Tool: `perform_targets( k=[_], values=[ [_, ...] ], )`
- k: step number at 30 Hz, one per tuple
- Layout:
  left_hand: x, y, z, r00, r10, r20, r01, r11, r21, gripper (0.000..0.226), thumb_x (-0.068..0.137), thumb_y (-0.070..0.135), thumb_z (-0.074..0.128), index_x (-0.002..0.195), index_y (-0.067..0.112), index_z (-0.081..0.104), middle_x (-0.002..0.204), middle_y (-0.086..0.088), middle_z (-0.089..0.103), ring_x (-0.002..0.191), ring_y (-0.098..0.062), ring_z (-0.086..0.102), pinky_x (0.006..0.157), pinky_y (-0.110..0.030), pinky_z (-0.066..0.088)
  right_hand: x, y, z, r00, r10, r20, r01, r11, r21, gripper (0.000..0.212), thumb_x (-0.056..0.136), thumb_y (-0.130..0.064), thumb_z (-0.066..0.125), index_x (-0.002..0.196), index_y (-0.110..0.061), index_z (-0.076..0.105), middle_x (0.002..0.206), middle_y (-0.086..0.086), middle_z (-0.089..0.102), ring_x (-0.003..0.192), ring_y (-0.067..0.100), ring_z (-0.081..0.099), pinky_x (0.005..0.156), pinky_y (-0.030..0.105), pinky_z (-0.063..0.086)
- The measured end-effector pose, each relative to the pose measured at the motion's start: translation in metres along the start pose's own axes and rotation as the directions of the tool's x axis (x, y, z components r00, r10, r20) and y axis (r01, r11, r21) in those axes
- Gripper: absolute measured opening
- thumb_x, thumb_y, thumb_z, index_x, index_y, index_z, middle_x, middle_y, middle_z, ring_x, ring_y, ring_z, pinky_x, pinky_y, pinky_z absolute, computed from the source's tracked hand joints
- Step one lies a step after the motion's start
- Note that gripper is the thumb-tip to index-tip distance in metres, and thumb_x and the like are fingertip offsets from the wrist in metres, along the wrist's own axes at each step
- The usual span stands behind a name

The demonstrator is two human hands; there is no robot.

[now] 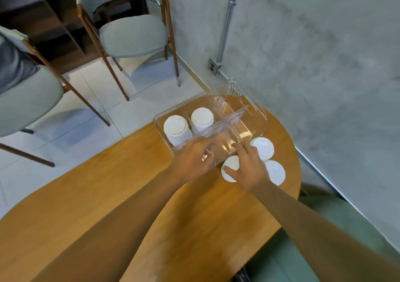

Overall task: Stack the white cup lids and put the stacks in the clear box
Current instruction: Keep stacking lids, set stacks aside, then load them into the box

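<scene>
**Forearms across the wooden tabletop (129,195), both hands at the clear box (249,128)**

Bare forearms in from the bottom edge, stretched over an oval tabletop of warm brown wood. Beyond its far-left edge, pale tiled floor (86,108). To the right, rough grey concrete wall (313,54), with a metal conduit (227,21) running down to a socket box (213,66). On the floor, two grey-green chairs with wooden legs: far chair (134,34) whole, left chair (28,99) cut off by the frame edge, with dark cloth on it too unclear to name. Below the tabletop's right edge, part of a green seat (324,238).

At the tabletop's far end, the clear box, set askew and split into compartments. Inside, in adjoining compartments toward its left corner, two white piles: corner stack (176,128) and second stack (202,118). Between the box and the tabletop's right edge, three loose lids lying flat: far lid (263,147), right lid (276,171), near lid (229,169).

Left hand (192,162) at the box's near wall, fingers curled around its rim, somewhat blurred. Right hand (249,167) with fingers spread and nearly straight, index tip at the box's near wall, thumb laid on the near lid.

Near lid half hidden under the right palm. Far side of the box hard to read through glare and see-through walls.
</scene>
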State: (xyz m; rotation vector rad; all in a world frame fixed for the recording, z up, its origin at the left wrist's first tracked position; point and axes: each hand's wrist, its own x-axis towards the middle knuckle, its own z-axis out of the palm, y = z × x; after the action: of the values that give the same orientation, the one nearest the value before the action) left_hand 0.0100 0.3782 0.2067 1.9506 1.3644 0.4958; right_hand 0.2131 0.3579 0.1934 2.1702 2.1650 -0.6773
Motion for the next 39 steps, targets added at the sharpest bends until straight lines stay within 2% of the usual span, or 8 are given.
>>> perform_targets(
  k=[5,14,18,21,26,30,35,39],
  values=[
    [-0.024,-0.003,0.024,0.995,0.087,0.043,-0.089,0.995,0.034,0.026,0.099,0.016,0.068,0.124,0.021,0.073,0.101,0.009,0.072,0.083,-0.005,0.058,0.071,-0.016,0.043,-0.014,0.002,0.029,0.999,0.014,0.043,-0.010,0.996,-0.088,0.084,0.088,-0.052,0.075,0.156,-0.020,0.038,0.156,0.006,0.042,0.142,0.029,0.039,0.111,0.044,0.043],
    [-0.051,-0.025,0.060,0.989,0.024,0.146,-0.026,1.000,0.010,0.025,0.094,0.005,0.067,0.114,0.016,0.075,0.095,0.003,0.072,0.080,-0.012,0.063,0.074,-0.031,0.055,-0.021,0.007,0.060,0.999,-0.032,-0.020,0.027,0.973,-0.229,0.070,0.085,-0.057,0.075,0.143,-0.022,0.053,0.143,0.006,0.049,0.126,0.028,0.045,0.105,0.040,0.043],
    [-0.053,-0.038,0.084,0.936,-0.142,0.322,0.121,0.989,0.084,0.043,0.095,0.010,0.067,0.137,0.018,0.064,0.122,-0.002,0.067,0.114,-0.021,0.061,0.098,-0.039,0.053,-0.027,0.009,0.065,0.999,-0.024,-0.022,0.019,0.973,-0.229,0.072,0.082,-0.063,0.073,0.140,-0.023,0.058,0.138,0.004,0.052,0.122,0.027,0.046,0.103,0.042,0.044],
    [-0.055,-0.048,0.104,0.894,-0.229,0.385,0.188,0.972,0.142,0.061,0.094,0.014,0.070,0.152,0.019,0.050,0.148,-0.004,0.052,0.138,-0.026,0.049,0.112,-0.042,0.046,-0.029,0.010,0.074,0.999,-0.004,0.048,0.012,0.986,-0.165,0.079,0.083,-0.060,0.074,0.147,-0.024,0.046,0.146,0.004,0.044,0.129,0.027,0.044,0.108,0.041,0.043],
    [-0.055,-0.063,0.135,0.911,-0.245,0.331,0.250,0.968,0.030,0.085,0.087,0.018,0.080,0.160,0.022,0.037,0.151,0.001,0.042,0.132,-0.026,0.053,0.108,-0.042,0.051,-0.030,0.013,0.088,0.998,-0.008,0.064,0.016,0.992,-0.122,0.084,0.088,-0.051,0.075,0.154,-0.026,0.029,0.151,0.002,0.033,0.129,0.024,0.041,0.106,0.032,0.043],
    [-0.048,-0.061,0.152,0.957,-0.202,0.209,0.219,0.974,-0.060,0.081,0.086,0.025,0.084,0.156,0.023,0.042,0.142,0.007,0.044,0.119,-0.020,0.059,0.101,-0.037,0.054,-0.030,0.016,0.096,0.999,-0.032,0.002,0.032,0.984,-0.174,0.085,0.083,-0.050,0.080,0.151,-0.021,0.037,0.144,0.007,0.040,0.117,0.027,0.048,0.099,0.033,0.045],
    [-0.039,-0.058,0.168,0.976,-0.180,0.122,0.195,0.973,-0.122,0.082,0.083,0.026,0.088,0.153,0.019,0.045,0.149,0.004,0.043,0.137,-0.014,0.045,0.111,-0.022,0.038,-0.027,0.021,0.107,0.996,-0.035,-0.079,0.018,0.978,-0.210,0.093,0.058,-0.054,0.094,0.133,-0.015,0.056,0.119,0.011,0.055,0.090,0.026,0.055,0.078,0.034,0.053],
    [-0.032,-0.059,0.171,0.979,-0.181,0.099,0.188,0.979,-0.073,0.085,0.082,0.030,0.089,0.153,0.019,0.046,0.152,0.003,0.046,0.137,-0.017,0.049,0.104,-0.023,0.043,-0.026,0.024,0.114,0.995,-0.038,-0.087,0.019,0.978,-0.209,0.092,0.060,-0.054,0.095,0.135,-0.017,0.056,0.121,0.011,0.057,0.097,0.028,0.059,0.081,0.034,0.057]
  ],
)
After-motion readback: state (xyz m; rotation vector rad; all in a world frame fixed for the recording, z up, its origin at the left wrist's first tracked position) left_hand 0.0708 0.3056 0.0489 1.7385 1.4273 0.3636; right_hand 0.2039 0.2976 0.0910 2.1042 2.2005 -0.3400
